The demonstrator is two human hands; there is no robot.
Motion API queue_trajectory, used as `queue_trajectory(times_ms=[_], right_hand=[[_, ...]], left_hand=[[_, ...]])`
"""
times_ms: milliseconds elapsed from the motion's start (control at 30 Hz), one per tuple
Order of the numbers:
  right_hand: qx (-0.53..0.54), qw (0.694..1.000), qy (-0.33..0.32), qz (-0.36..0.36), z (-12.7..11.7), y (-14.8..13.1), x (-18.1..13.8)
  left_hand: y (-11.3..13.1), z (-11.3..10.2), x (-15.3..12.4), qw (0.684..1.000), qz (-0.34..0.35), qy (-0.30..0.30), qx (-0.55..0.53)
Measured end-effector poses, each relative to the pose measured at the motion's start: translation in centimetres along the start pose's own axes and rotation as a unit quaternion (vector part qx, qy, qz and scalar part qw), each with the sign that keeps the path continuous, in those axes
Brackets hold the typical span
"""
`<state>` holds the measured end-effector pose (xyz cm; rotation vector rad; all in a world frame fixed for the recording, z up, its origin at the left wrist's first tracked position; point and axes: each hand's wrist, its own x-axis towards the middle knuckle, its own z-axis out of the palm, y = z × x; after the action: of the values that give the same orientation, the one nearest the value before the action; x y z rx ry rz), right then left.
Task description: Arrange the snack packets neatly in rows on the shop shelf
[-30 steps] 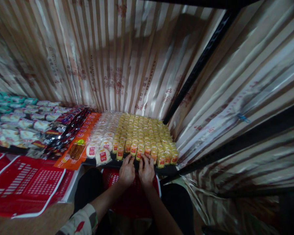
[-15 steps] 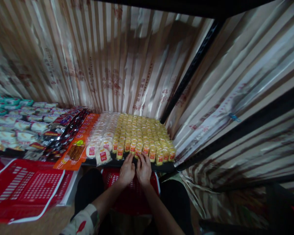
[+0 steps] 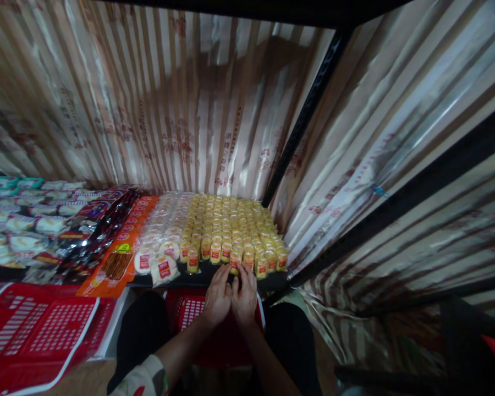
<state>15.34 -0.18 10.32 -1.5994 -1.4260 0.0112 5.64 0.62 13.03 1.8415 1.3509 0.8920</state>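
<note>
Biggest thing here is the striped plastic sheeting [image 3: 206,110], hung as a wall behind and to the right of a black metal shelf frame [image 3: 303,121] — probably there to screen the goods off. At far left there's a red perforated basket with a white rim [image 3: 66,313], and a second red basket [image 3: 192,309] sits between the person's knees, just below the shelf edge, likely so it's within easy reach. Can't make out what's in that one.

On the shelf board [image 3: 205,269], the yellow-wrapped snacks [image 3: 226,220] fill the right end in tight rows, red labels facing out at the front, I'd guess so they read at a glance. Left of them come the clear-wrapped white rounds [image 3: 164,270], then an orange snack packet [image 3: 138,220] poking past the edge, then dark foil packets [image 3: 101,220] overlapping in a slant.

Now the hands: left hand [image 3: 218,302] and right hand [image 3: 245,302] are side by side, backs up, fingers gently bent with tips at one front-row yellow packet [image 3: 234,258]. It's at the shelf's front edge. Pinching it or just touching? Can't tell — the fingers hide the contact.
</note>
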Motion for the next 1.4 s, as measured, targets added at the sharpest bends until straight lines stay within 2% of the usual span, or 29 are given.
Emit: queue_trajectory(times_ms=[233,400,567,800,1033,1233,1300,1400], right_hand=[[0.001,1.0,-0.008,-0.001,0.1,1.1,0.4],[0.021,0.999,-0.016,-0.02,0.3,1.6,0.6],[0.021,0.999,-0.021,-0.033,0.5,2.4,0.7],[-0.005,0.997,-0.05,-0.066,0.7,3.8,0.1],[-0.03,0.992,-0.039,-0.118,-0.8,3.2,0.4],[-0.147,0.986,0.063,-0.051,-2.8,3.8,2.7],[-0.181,0.98,0.071,-0.041,-3.0,4.3,4.1],[-0.203,0.975,0.049,-0.071,-2.8,4.6,5.9]], left_hand=[[-0.2,1.3,0.8,1.0,-0.004,-0.007,0.015],[-1.4,2.1,0.7,0.999,0.032,0.018,0.008],[-2.4,2.7,0.9,0.998,0.052,0.018,0.014],[-1.7,2.5,0.8,0.996,0.064,0.028,0.048],[-1.6,2.5,1.0,0.995,0.078,0.002,0.068],[-2.0,2.7,0.8,0.989,0.121,0.001,0.086],[-2.0,2.8,1.0,0.989,0.12,0.0,0.089],[-1.7,2.8,1.3,0.988,0.127,-0.008,0.086]])
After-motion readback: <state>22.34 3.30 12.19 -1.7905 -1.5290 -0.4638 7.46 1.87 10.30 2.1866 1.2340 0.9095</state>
